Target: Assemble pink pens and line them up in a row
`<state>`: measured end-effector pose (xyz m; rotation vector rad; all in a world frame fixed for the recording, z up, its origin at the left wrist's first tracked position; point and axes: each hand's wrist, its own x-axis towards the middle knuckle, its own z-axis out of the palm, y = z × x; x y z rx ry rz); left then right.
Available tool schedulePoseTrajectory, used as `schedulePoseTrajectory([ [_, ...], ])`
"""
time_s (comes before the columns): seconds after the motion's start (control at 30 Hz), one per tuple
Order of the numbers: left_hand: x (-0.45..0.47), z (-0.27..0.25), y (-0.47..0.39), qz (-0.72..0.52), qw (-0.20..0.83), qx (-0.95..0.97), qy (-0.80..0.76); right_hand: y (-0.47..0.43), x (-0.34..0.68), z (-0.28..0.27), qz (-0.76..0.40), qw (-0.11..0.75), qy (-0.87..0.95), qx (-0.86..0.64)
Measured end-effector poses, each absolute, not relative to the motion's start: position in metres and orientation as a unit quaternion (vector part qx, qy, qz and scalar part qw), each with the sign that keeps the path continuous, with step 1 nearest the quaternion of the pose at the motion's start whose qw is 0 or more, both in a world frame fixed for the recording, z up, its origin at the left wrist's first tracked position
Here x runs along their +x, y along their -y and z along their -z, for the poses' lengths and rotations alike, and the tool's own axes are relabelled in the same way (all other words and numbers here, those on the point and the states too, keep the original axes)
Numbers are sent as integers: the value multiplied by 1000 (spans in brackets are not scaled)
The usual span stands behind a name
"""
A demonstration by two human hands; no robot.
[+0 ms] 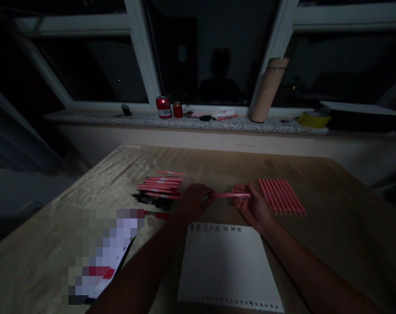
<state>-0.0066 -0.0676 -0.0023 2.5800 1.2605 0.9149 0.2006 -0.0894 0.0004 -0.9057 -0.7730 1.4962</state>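
Observation:
A pink pen lies level between my two hands above the table. My left hand pinches its left end with thumb and fingers closed. My right hand, palm turned partly up, has its fingers curled around the right end. To the right of that hand a neat row of pink pens lies side by side, slanting. Left of my left hand is a loose pile of pink pens, some with white labels, with black pens along its near side. A red pen lies by my left forearm.
A lined spiral notepad with writing at its far edge lies between my forearms. A partly blurred phone-like object is at the left. On the sill stand a red can, a jar, a tall tube and yellow tape.

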Motion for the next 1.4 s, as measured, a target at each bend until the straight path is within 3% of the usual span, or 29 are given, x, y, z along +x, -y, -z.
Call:
schedulePoseTrajectory([
  [0.3, -6, 1, 69, -305, 73, 850, -424, 86, 204, 12, -579, 571, 395, -428],
  [0.5, -7, 4, 66, -269, 62, 865, -418, 93, 209, 8, -267, 453, 674, -518],
  [0.63, -7, 4, 66, -254, 62, 874, -409, 97, 209, -3, -165, 353, 788, -476],
  [0.77, -8, 2, 66, -250, 69, 879, -401, 97, 211, -5, -153, 303, 819, -462],
  [1.17, -7, -1, 69, -227, 57, 886, -400, 98, 211, -2, -172, 339, 823, -423],
  [1.4, -5, 1, 71, -226, 67, 872, -429, 97, 210, 0, -129, 316, 844, -414],
])
